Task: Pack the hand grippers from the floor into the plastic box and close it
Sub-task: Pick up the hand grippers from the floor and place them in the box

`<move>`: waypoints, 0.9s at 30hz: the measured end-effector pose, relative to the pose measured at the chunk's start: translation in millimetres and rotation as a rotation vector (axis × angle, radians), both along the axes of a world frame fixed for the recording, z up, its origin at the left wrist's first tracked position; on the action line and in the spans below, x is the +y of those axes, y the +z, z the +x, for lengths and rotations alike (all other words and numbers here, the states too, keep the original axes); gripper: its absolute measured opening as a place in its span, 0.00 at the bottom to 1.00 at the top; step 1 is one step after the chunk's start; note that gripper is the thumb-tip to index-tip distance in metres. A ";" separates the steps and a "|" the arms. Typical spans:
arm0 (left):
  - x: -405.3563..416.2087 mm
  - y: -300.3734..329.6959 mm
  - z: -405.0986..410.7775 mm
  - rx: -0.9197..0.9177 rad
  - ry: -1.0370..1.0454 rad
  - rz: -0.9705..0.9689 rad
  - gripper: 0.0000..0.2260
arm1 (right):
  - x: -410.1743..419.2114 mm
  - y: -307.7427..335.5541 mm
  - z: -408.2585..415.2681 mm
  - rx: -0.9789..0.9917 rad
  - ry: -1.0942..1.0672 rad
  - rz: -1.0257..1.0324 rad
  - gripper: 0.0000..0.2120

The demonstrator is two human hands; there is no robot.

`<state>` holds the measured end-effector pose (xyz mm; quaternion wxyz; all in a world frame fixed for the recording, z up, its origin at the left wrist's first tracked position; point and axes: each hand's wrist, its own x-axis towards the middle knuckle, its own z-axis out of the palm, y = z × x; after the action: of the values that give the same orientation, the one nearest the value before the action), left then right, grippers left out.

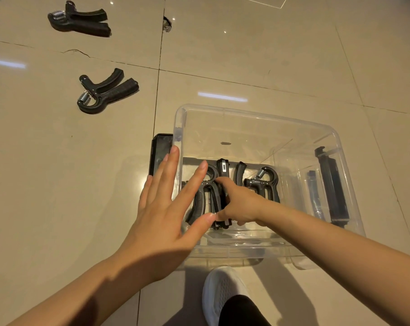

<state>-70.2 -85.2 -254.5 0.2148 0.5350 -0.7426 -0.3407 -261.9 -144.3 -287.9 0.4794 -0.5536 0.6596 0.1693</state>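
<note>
Head view, looking down: clear plastic box (258, 118) at centre right, holding several hand grippers. Right hand (240, 203) inside, fingers curled round a box gripper (222, 184). Left hand (166, 208) flat and spread, holding nothing, over the box's left wall. Nearest loose gripper (105, 91) on floor (58, 172), upper left, nearer the left hand, handles pointing right. Farther gripper (79, 18) at top left.

One head-worn view looks steeply down, close over the floor (246, 55).

Left hand (161, 208) flat, fingers (168, 165) spread, right hand (240, 203) reaching down, fingers seemingly curled.
</note>
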 end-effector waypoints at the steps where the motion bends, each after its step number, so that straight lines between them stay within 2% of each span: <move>1: 0.0 0.2 -0.6 0.001 0.008 0.003 0.31 | 0.6 -0.3 1.1 -0.002 -0.007 0.016 0.43; 8: 0.9 1.5 -1.8 0.054 0.045 0.028 0.29 | 2.6 -4.7 -0.2 -0.047 -0.095 -0.013 0.45; 13: 2.6 -4.3 -3.0 0.141 0.037 -0.045 0.27 | -1.0 -11.1 6.9 0.030 0.065 -0.179 0.45; 17: 3.9 -8.6 -5.6 0.279 0.104 -0.053 0.28 | -6.2 -13.4 5.7 0.067 0.087 -0.217 0.45; 27: 1.3 -10.4 -8.9 0.267 0.102 -0.070 0.27 | -9.4 -18.9 2.7 0.023 0.033 -0.201 0.50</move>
<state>-79.2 -83.9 -264.9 0.3472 0.5143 -0.6906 -0.3715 -259.2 -153.8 -306.9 0.4110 -0.6079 0.6693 0.1163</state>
